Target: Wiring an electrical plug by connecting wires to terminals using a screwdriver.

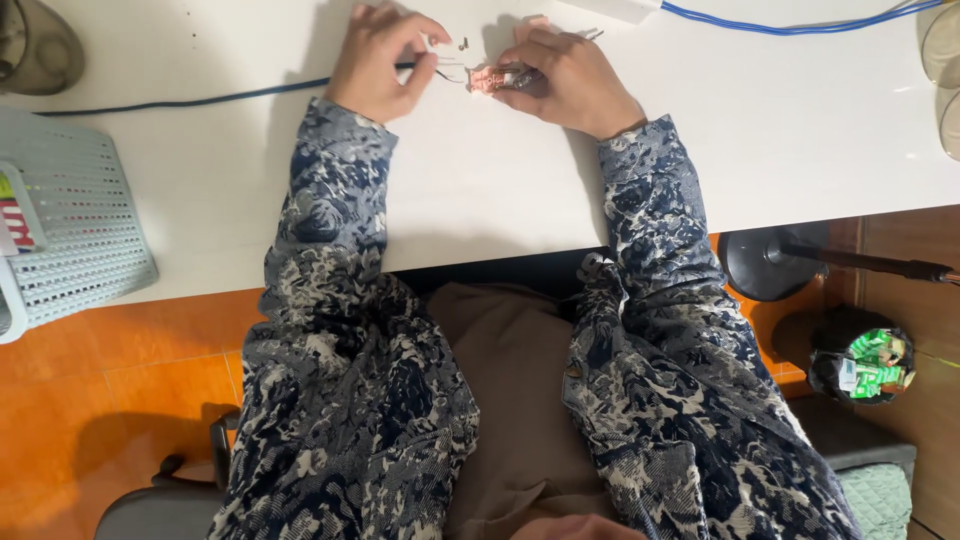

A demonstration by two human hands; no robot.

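Note:
On the white table (480, 190), my left hand (378, 62) pinches a thin dark tool or wire whose tip reaches toward a small copper-coloured component (490, 79). My right hand (565, 80) grips that component against the tabletop, fingers curled over its right end. Thin wire leads stick out of the part between the two hands. A tiny dark piece (463, 44) lies just beyond them. Both forearms wear patterned blue-grey sleeves.
A dark cable (180, 102) runs left from my left hand. A blue cable (800, 25) crosses the far right. A pale perforated basket (70, 230) overhangs the table's left edge. A black bin (860, 365) with green wrappers and a round stand base (765, 262) sit on the orange floor.

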